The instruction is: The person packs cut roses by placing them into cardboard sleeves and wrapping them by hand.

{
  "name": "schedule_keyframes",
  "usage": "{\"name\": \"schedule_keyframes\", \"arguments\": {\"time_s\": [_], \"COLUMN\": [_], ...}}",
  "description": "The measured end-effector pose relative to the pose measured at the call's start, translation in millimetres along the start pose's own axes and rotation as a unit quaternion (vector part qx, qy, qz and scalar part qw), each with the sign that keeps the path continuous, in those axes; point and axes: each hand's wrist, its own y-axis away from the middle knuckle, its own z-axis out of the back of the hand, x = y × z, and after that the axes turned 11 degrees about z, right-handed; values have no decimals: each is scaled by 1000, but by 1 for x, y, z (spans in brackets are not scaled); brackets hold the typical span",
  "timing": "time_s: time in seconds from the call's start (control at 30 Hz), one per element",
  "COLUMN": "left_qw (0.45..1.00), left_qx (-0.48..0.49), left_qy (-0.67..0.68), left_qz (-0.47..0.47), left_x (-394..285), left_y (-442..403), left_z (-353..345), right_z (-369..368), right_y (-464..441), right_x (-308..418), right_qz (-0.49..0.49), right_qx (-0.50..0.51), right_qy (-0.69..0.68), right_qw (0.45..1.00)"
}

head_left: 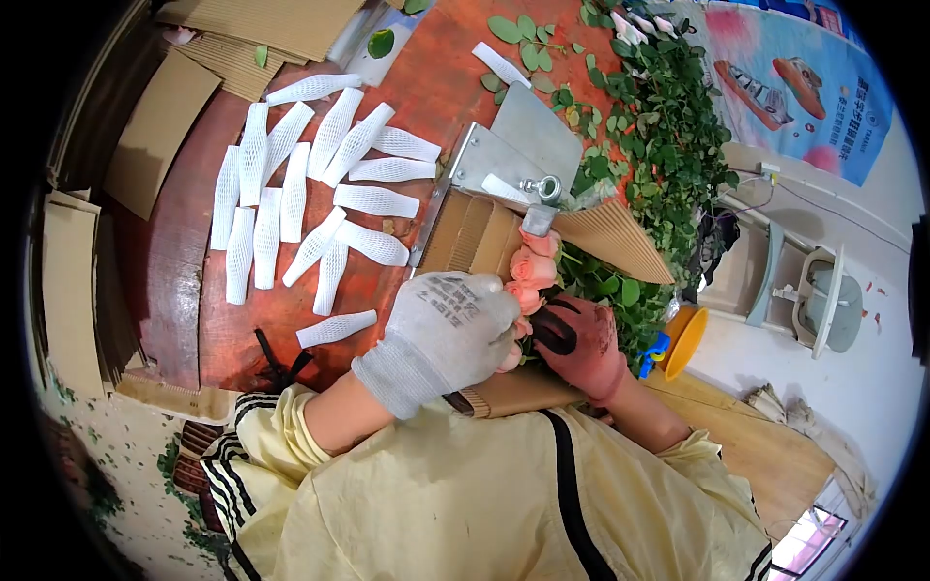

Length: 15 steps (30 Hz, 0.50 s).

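Note:
Pink roses (533,268) lie in a row along the edge of a sheet of corrugated cardboard (473,232), their leafy stems running to the right. My left hand (453,324), in a pale grey glove, reaches over the cardboard with its fingers curled around the near rose heads. From the other side, my right hand (579,347), in a red glove with a dark patch, closes its fingers on the same blooms just below the heads. The fingertips are partly hidden by the flowers. Beyond the hands a metal bracket (533,140) with a ring bolt (548,188) stands over the cardboard.
Many white mesh sleeves (334,136) are spread over the red tabletop (417,87) at left. Cut greenery (668,145) is heaped along the right. Cardboard sheets (160,131) are stacked far left. An orange-yellow round object (686,344) with a blue clip sits beside my right hand.

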Motion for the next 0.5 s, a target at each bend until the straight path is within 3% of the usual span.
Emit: {"name": "schedule_keyframes", "arguments": {"time_s": [0.13, 0.27, 0.37, 0.43, 0.5], "left_qw": [982, 966, 989, 993, 994], "left_qx": [-108, -194, -139, -110, -64], "left_qy": [142, 133, 24, -21, -66], "left_qz": [64, 110, 34, -31, -50], "left_x": [11, 19, 2, -19, -44], "left_y": [2, 7, 14, 21, 29], "left_z": [21, 40, 53, 51, 52], "right_z": [-2, -2, 6, 12, 22], "right_y": [2, 8, 4, 8, 16], "right_x": [-4, -5, -4, -9, -7], "right_qz": [-1, 10, 33, 42, 45], "right_qx": [-3, -11, -57, 8, -44], "right_qy": [-38, -7, -51, -78, -56], "right_qw": [999, 1000, 997, 996, 996]}}
